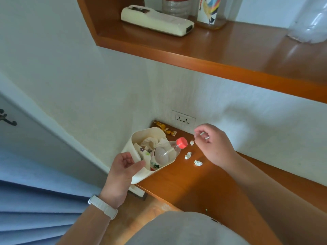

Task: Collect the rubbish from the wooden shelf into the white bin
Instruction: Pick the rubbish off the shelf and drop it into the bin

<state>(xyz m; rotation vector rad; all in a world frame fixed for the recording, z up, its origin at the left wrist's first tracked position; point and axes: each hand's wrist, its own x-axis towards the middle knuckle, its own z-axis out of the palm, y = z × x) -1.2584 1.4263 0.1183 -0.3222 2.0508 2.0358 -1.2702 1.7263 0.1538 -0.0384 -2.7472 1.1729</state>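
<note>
Left hand (123,167) grips the white bin (141,175) at the wooden shelf (194,188) edge. Right hand (212,144) pinches a small wrapper scrap (205,136); three foil wrappers (188,155) lie right of the bin.

A cream remote control (156,21) lay on the upper ledge (230,55) beside a clear bottle (177,6); a double wall socket (183,119) sat below

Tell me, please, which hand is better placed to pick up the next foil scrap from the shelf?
The right hand. It hovers just above the foil scraps, though it seems to pinch something small already. The left hand is busy holding the bin at the shelf edge.
</note>
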